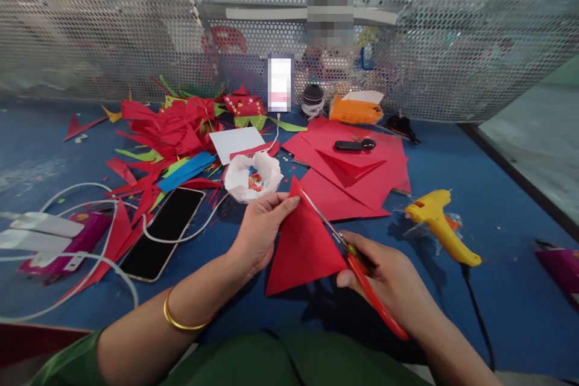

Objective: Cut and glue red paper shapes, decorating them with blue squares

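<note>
My left hand (262,226) pinches a red paper triangle (305,247) near its top corner, between thumb and fingers. Red-handled scissors (368,289) are in my right hand (391,271), fingers wrapped round the handles. The blades lie along the right edge of the triangle, pointing up and left toward my left thumb. Whether the blades are biting into the paper I cannot tell. Just beyond the triangle lies a stack of red paper sheets (357,193), with a small black-handled tool (355,145) on top. A white paper bowl (235,178) with small coloured scraps sits beyond my left hand.
A yellow glue gun (443,226) with a black cord lies at the right. On the left are a phone (165,235), white cables, chargers (40,232) and a heap of red paper cuttings (172,132). A lit phone (279,81) leans against the perforated metal screen (136,24) at the back.
</note>
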A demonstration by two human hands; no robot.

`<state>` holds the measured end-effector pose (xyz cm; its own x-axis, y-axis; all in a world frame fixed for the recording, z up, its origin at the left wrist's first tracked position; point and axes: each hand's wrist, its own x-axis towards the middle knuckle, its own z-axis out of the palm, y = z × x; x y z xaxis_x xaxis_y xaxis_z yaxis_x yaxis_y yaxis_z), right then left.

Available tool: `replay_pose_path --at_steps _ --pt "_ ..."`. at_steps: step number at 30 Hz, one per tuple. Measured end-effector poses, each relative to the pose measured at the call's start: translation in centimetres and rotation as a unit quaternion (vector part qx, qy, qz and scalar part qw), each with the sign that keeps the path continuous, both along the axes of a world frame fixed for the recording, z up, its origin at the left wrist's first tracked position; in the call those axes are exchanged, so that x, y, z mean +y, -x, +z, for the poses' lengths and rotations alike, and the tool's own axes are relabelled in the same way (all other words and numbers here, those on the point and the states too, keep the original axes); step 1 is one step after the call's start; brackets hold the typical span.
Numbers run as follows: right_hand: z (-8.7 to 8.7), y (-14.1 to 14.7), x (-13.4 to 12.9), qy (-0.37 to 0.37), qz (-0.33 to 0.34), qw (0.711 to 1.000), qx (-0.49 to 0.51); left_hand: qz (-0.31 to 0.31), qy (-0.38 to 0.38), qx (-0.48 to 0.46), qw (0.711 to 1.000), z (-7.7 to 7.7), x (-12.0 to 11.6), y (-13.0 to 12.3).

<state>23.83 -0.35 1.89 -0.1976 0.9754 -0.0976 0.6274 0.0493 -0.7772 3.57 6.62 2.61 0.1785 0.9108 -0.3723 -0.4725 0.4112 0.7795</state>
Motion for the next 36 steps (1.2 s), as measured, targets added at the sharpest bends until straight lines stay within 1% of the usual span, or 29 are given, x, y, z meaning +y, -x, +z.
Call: replay_pose_path --at_steps 5,9,14,18,25,32,36 --pt "0.03 -0.02 0.02 -0.008 -0.009 0.999 -0.037 -0.012 -0.003 0.001 1.000 -0.31 -0.10 -0.04" --pt "0.14 0.15 0.02 -0.003 -0.003 1.000 -0.025 -0.024 0.008 0.005 1.000 -0.39 -0.27 -0.14" --pt "0.17 0.38 -0.05 -0.018 0.009 1.000 -0.020 -0.026 0.013 0.010 1.000 -0.21 -0.43 -0.31" --pt "0.25 0.53 -0.10 -0.015 0.012 1.000 -0.015 -0.030 0.015 0.015 0.999 -0.13 -0.48 -0.40" --pt "0.12 0.49 -0.12 -0.043 0.017 0.999 -0.027 -0.031 0.016 0.023 0.999 -0.27 -0.49 -0.39" --pt "0.63 0.55 -0.11 -0.016 0.018 0.999 -0.039 -0.043 0.021 0.019 0.999 -0.36 -0.67 -0.48" --pt "0.77 0.53 0.00 -0.015 0.025 0.999 -0.036 -0.055 0.017 0.026 0.998 -0.36 -0.77 -0.48"
